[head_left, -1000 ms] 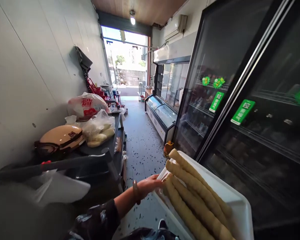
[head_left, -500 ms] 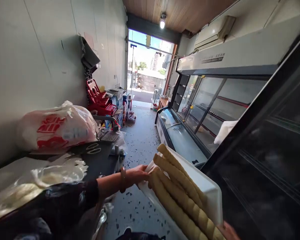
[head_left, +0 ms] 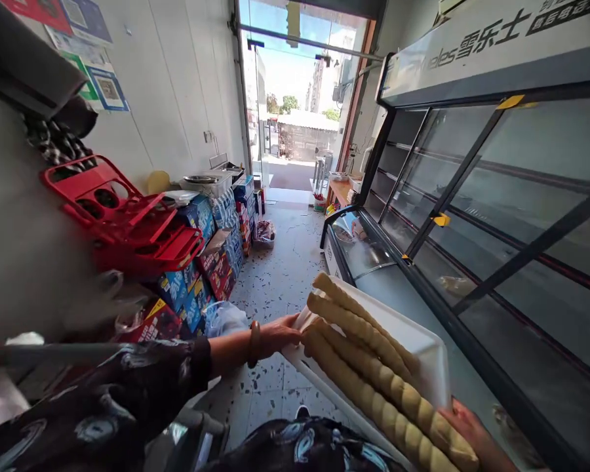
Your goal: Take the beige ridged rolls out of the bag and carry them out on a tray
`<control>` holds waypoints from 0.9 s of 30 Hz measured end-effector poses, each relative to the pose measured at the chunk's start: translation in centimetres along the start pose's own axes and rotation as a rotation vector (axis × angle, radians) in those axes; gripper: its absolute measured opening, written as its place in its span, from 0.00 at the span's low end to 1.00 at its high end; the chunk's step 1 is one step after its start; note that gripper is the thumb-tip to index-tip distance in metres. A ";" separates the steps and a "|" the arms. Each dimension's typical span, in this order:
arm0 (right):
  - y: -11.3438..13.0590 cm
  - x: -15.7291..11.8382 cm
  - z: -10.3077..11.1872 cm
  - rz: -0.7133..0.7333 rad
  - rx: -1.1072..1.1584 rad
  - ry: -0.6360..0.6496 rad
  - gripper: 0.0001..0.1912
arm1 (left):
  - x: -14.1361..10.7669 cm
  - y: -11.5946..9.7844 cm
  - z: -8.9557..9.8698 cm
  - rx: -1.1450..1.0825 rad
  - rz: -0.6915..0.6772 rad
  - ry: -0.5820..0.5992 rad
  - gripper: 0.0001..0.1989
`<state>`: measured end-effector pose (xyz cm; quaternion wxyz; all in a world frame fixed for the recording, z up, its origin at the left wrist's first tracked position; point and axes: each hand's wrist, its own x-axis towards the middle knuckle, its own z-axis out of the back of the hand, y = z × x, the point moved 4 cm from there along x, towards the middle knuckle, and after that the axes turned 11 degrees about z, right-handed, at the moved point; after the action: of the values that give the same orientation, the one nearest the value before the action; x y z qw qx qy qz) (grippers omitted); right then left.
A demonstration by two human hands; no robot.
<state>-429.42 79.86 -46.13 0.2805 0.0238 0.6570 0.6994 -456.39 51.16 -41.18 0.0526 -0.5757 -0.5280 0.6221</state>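
The left hand (head_left: 279, 335) is closed around the far left edge of a white tray (head_left: 425, 344), fingers curled over its rim. The right hand (head_left: 472, 426) grips the tray's near right corner, thumb on top by the ends of the sticks. Long golden fried dough sticks (head_left: 368, 367) lie lengthwise in the tray, side by side and touching. The tray is held low in the middle of the aisle, just left of a glass display freezer (head_left: 472, 216). Red plastic crates (head_left: 122, 226) and stacked drink cartons (head_left: 211, 249) stand along the left wall
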 end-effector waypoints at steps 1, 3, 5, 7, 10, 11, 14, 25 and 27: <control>1.9 4.7 -1.8 -0.037 0.083 0.070 0.16 | 1.6 -2.0 2.7 -0.031 -0.007 -0.029 0.33; 6.1 14.0 -5.0 -0.037 0.168 0.131 0.17 | 4.5 -6.0 8.4 -0.100 -0.036 -0.092 0.34; 10.2 23.4 -8.3 0.003 0.195 0.193 0.16 | 7.3 -9.5 14.3 -0.176 -0.057 -0.154 0.37; 13.6 32.7 -11.5 0.057 0.220 0.292 0.17 | 10.6 -12.4 20.5 -0.248 -0.052 -0.237 0.41; 17.3 46.6 -15.8 0.117 0.196 0.375 0.18 | 16.3 -16.6 30.0 -0.298 -0.050 -0.371 0.48; 18.3 51.1 -17.0 0.118 0.175 0.392 0.18 | 18.3 -18.3 33.0 -0.295 -0.052 -0.398 0.49; 21.4 63.5 -19.6 0.098 0.142 0.419 0.19 | 24.6 -24.6 41.0 -0.248 -0.039 -0.440 0.47; 26.8 107.6 -21.5 0.080 0.047 0.372 0.17 | 55.0 -46.7 63.8 -0.287 -0.022 -0.366 0.44; 28.7 117.0 -23.5 0.081 0.068 0.439 0.15 | 60.0 -49.5 68.6 -0.319 -0.004 -0.433 0.44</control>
<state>-547.73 108.73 -61.78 0.1016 -0.0933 0.7241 0.6758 -556.11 72.24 -60.48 -0.1516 -0.4290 -0.6196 0.6396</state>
